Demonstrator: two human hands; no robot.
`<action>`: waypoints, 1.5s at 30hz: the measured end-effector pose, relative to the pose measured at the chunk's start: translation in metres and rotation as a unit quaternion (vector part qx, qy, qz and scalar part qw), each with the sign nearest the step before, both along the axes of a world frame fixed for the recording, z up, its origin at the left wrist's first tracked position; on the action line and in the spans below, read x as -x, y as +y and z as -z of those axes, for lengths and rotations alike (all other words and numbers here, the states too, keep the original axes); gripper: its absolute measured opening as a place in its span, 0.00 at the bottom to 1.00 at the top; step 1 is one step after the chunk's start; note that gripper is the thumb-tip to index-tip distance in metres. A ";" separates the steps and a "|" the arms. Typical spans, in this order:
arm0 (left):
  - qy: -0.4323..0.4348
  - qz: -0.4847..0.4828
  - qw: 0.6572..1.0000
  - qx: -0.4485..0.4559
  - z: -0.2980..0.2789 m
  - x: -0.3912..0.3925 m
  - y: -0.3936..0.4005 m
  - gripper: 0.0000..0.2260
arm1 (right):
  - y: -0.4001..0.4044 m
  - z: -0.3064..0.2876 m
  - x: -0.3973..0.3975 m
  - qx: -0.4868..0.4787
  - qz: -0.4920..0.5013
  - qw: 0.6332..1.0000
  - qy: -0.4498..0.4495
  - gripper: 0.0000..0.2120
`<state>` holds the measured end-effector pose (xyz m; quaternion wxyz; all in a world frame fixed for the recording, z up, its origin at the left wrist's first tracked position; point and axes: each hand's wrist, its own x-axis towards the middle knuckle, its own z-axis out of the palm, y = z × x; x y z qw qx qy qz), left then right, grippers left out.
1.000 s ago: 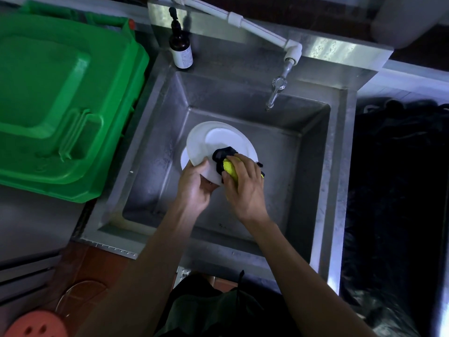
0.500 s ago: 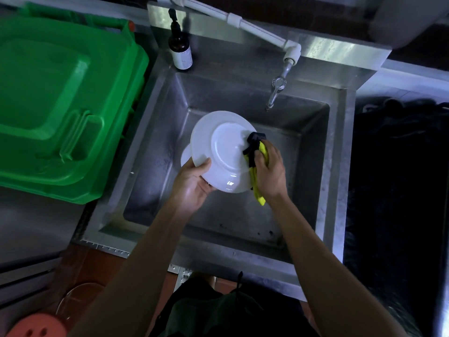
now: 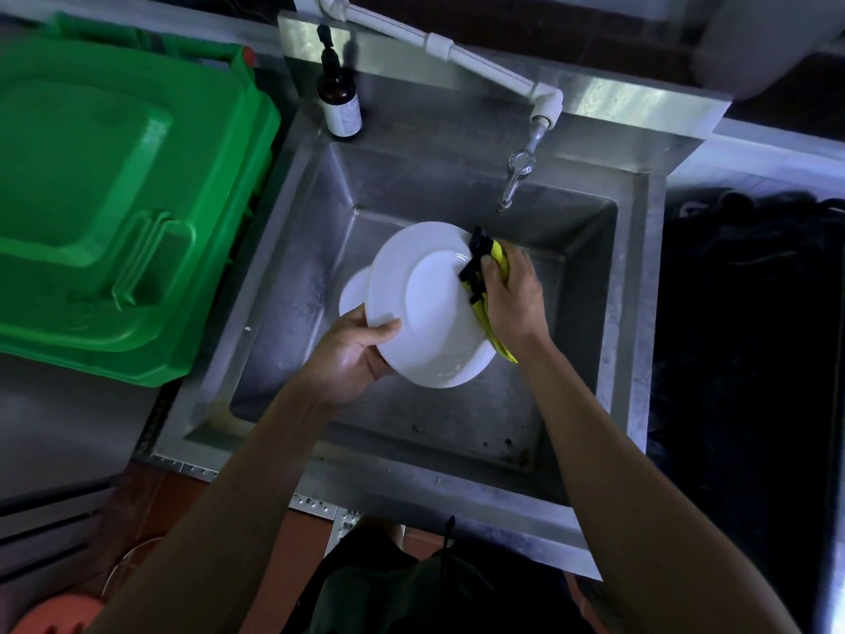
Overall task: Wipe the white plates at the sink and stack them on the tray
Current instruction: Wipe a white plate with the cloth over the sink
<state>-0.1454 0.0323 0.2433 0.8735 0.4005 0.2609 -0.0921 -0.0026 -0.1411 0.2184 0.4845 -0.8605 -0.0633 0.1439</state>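
Cloth (image 3: pixel 485 286) shifted up rim; 2 plates (image 3: pixel 425 308), both hands' fingers (image 3: pixel 386 327) gripping.

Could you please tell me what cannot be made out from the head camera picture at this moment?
- Second white plate: mostly hidden behind the tilted round white plate gripped by the left hand.
- Yellow and black cloth: partly covered by the right hand.
- Brown pump bottle: label too small to read.
- Tray: not identifiable.
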 end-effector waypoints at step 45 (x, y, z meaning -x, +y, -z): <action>0.026 -0.087 0.995 -0.031 0.007 0.003 -0.014 0.17 | 0.025 0.013 0.035 0.128 -0.101 0.981 -0.101 0.23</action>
